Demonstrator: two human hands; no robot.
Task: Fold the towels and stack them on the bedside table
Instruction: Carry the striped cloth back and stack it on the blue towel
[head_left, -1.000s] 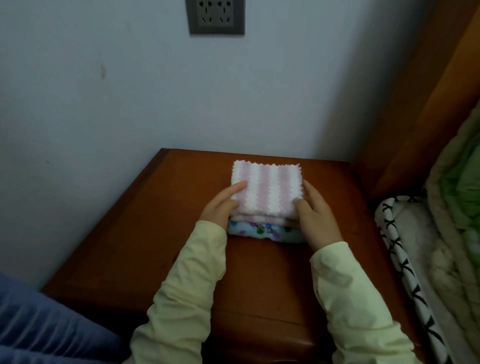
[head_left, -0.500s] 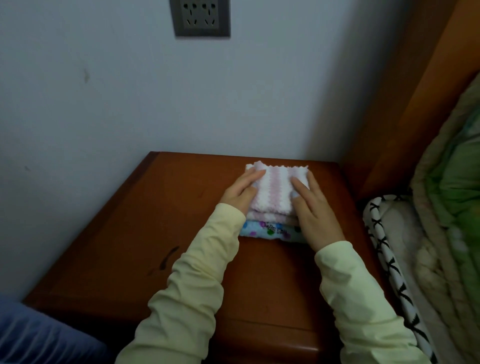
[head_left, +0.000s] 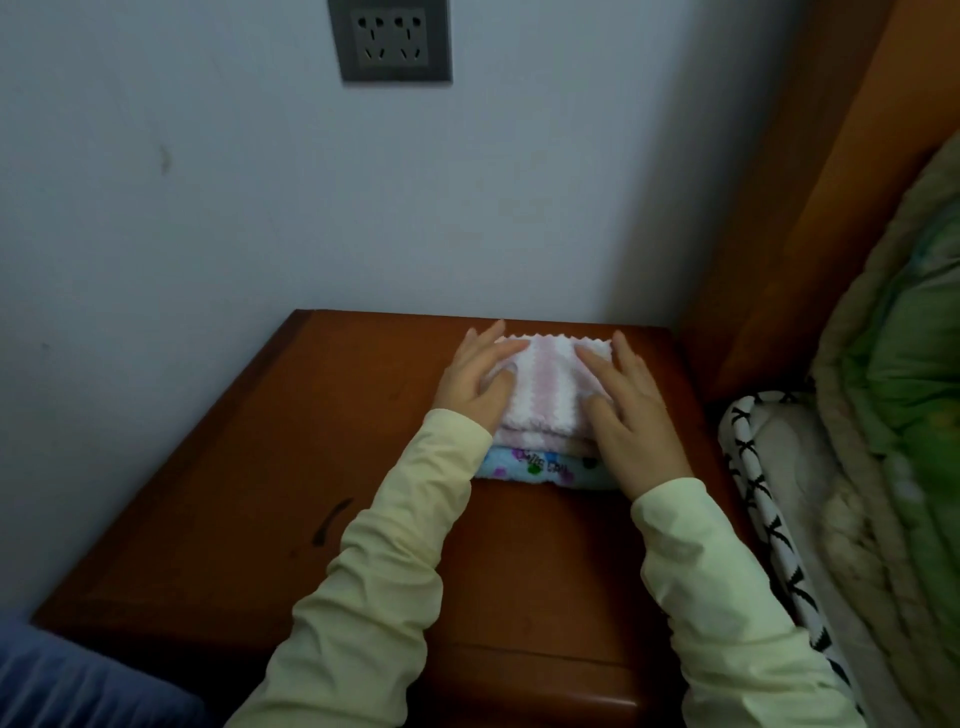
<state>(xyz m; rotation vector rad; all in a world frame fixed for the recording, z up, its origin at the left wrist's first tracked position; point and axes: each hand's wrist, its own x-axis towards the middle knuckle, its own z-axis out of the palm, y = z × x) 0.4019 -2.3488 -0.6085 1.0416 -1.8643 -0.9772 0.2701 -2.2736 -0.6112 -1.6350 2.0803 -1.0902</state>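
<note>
Three folded towels are stacked at the far right of the bedside table (head_left: 311, 467), a reddish-brown wood top, close to the wall. On top a pink & white striped towel (head_left: 545, 384) w/ zigzag edges is laid flat. A pale pink towel (head_left: 540, 441) is seen under it. At the bottom a light blue towel (head_left: 530, 467) w/ coloured dots is laid, its near edge sticking out.

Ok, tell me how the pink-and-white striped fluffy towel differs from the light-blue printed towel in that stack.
The pink-and-white striped towel lies on top, the light-blue printed towel at the bottom. The striped towel shows its top face; the blue towel only its front edge. The striped one bears stripes, the blue one coloured dots. Both are folded.
</note>
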